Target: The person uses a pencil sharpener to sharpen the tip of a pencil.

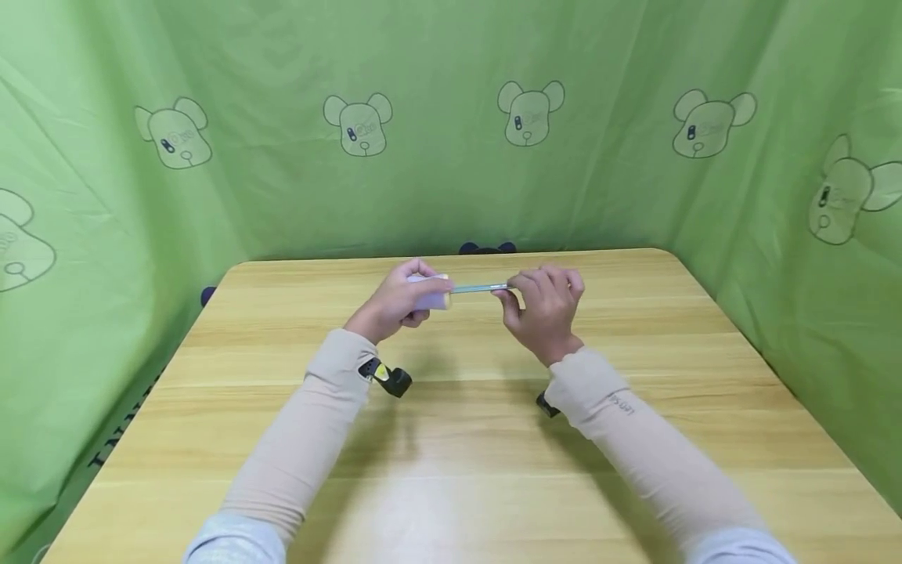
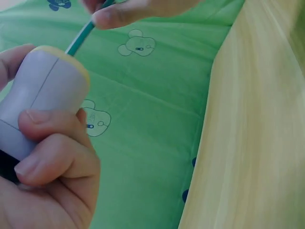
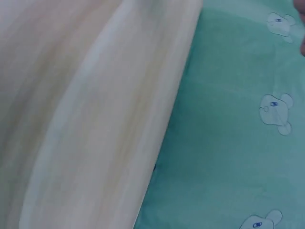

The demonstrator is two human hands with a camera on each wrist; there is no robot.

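My left hand [image 1: 396, 303] grips a lavender pencil sharpener [image 1: 433, 300] with a yellow rim, held above the table. In the left wrist view, the fingers [image 2: 64, 160] curl round the sharpener's body [image 2: 59, 86], and its lower part looks black. A teal pencil [image 1: 475, 288] runs level from the sharpener's yellow end to my right hand [image 1: 546, 309]. Thumb and fingers of that hand pinch the pencil's far end. The pencil's other tip is hidden at the yellow end. Only a sliver of a hand [image 3: 302, 28] shows at the right wrist view's edge.
Below both hands lies a wood-grain table [image 1: 451, 439]. A green curtain [image 1: 437, 196] with bear-head prints hangs round its back and sides. Black wrist cameras stick out under the sleeves, the left camera [image 1: 396, 381] more visibly.
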